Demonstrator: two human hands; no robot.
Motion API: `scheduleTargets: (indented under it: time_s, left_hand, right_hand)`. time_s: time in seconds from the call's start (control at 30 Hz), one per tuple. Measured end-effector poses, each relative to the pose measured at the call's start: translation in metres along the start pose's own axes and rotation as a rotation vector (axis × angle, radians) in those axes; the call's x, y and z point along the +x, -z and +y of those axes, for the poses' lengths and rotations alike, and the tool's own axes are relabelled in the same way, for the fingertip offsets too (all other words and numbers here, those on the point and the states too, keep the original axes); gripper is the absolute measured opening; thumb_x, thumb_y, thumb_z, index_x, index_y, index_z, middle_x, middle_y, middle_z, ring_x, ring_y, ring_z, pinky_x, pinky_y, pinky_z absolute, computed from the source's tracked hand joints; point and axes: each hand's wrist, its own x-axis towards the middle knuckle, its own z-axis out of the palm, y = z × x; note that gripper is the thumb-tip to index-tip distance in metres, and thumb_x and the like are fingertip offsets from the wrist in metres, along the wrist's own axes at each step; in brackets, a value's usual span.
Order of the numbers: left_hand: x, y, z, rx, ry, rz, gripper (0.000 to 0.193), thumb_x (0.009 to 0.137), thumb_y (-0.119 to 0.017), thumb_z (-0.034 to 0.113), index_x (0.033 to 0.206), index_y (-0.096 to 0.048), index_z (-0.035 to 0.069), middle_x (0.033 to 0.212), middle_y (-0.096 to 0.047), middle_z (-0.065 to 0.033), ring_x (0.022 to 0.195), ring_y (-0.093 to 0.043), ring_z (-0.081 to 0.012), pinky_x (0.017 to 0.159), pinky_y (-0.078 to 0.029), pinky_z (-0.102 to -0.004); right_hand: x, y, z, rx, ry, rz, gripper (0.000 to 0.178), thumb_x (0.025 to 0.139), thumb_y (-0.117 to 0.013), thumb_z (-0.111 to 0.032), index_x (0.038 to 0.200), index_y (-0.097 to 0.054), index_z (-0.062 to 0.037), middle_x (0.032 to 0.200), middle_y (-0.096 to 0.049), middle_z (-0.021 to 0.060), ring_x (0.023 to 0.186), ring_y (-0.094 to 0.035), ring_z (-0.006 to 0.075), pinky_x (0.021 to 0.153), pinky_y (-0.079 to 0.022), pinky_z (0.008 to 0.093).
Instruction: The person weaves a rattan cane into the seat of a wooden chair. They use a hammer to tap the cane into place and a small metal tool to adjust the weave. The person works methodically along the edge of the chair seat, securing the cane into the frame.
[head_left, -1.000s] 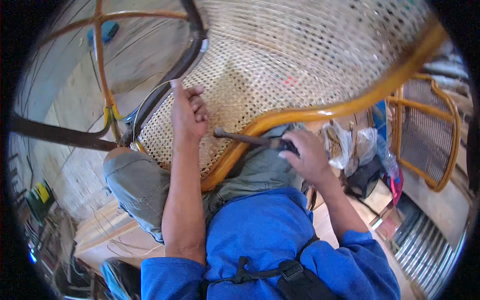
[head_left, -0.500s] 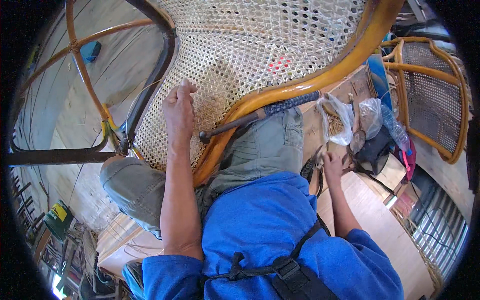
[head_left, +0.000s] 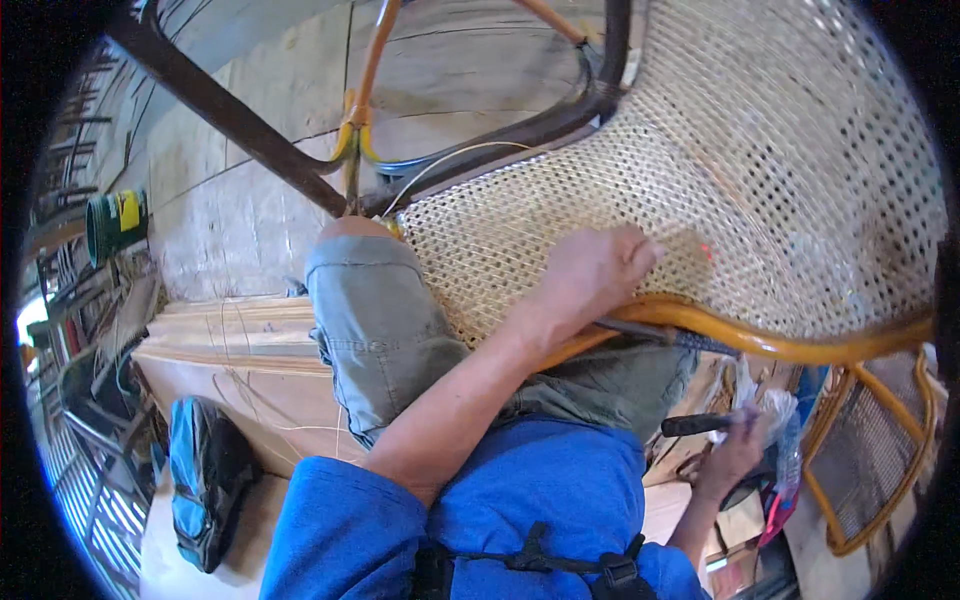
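A chair with a woven cane seat (head_left: 540, 220) and an orange-brown rattan rim (head_left: 760, 345) lies across my lap. My left hand (head_left: 597, 268) is closed above the weave near that rim; whatever its fingers pinch, if anything, is hidden. At the lower right my right hand (head_left: 735, 455), blurred, grips a tool with a black handle (head_left: 697, 425), which points left; its other end is unclear. From the seat's edge a thin pale cane strand (head_left: 450, 157) arches loose. Partly under the rim lies a dark rod-like tool (head_left: 645, 328).
Clear plastic bags (head_left: 775, 410) lie beside my right hand. Another rattan chair (head_left: 870, 450) stands at the right. A blue and black backpack (head_left: 205, 480) sits lower left, and a green can (head_left: 115, 225) farther left. Dark chair-frame poles (head_left: 235, 115) cross the upper left.
The view has swung, shifting the chair rightward. My left hand stays closed over the weave, now nearer the rim. My right hand now holds up the black-handled tool.
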Motion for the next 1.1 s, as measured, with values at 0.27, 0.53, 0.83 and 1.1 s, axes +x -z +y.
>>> scheduleTargets:
  time_s: [0.27, 0.53, 0.83, 1.1]
  left_hand:
    - [0.017, 0.047, -0.003, 0.144, 0.103, -0.143, 0.046, 0.090, -0.046, 0.047, 0.078, -0.064, 0.005, 0.072, -0.062, -0.0206, 0.070, -0.060, -0.0394, 0.064, -0.046, -0.0476]
    - [0.023, 0.084, -0.052, 0.275, 0.313, 0.048, 0.046, 0.091, -0.047, 0.043, 0.074, -0.064, 0.003, 0.069, -0.063, -0.0181, 0.066, -0.061, -0.0383, 0.059, -0.046, -0.0479]
    - [0.029, 0.074, -0.064, -0.023, 0.750, 0.111, 0.048, 0.081, -0.057, 0.042, 0.075, -0.063, -0.005, 0.061, -0.059, -0.0207, 0.058, -0.059, -0.0287, 0.058, -0.046, -0.0400]
    - [0.051, 0.089, -0.076, -0.282, 0.889, 0.034, 0.042, 0.084, -0.057, 0.037, 0.066, -0.059, 0.000, 0.053, -0.046, -0.0005, 0.051, -0.042, -0.0097, 0.049, -0.036, -0.0292]
  right_hand:
    - [0.089, -0.159, -0.190, 1.043, 0.067, -0.339, 0.025, 0.089, -0.058, -0.023, 0.102, -0.058, -0.0012, 0.078, -0.057, 0.0035, 0.070, -0.054, 0.0112, 0.065, -0.045, 0.0264]
    - [0.080, -0.279, -0.214, 0.937, -0.272, -0.905, 0.014, 0.089, -0.058, -0.017, 0.091, -0.056, -0.0031, 0.078, -0.057, 0.0041, 0.069, -0.055, 0.0138, 0.063, -0.047, 0.0268]
    - [0.083, -0.280, -0.219, 0.962, -0.475, -0.972, 0.017, 0.092, -0.051, -0.018, 0.098, -0.052, -0.0019, 0.086, -0.062, 0.0107, 0.068, -0.061, 0.0185, 0.056, -0.054, 0.0322]
    - [0.084, -0.269, -0.231, 0.919, -0.547, -1.091, 0.023, 0.092, -0.053, -0.024, 0.102, -0.054, -0.0038, 0.089, -0.062, 0.0078, 0.076, -0.063, 0.0186, 0.065, -0.054, 0.0336]
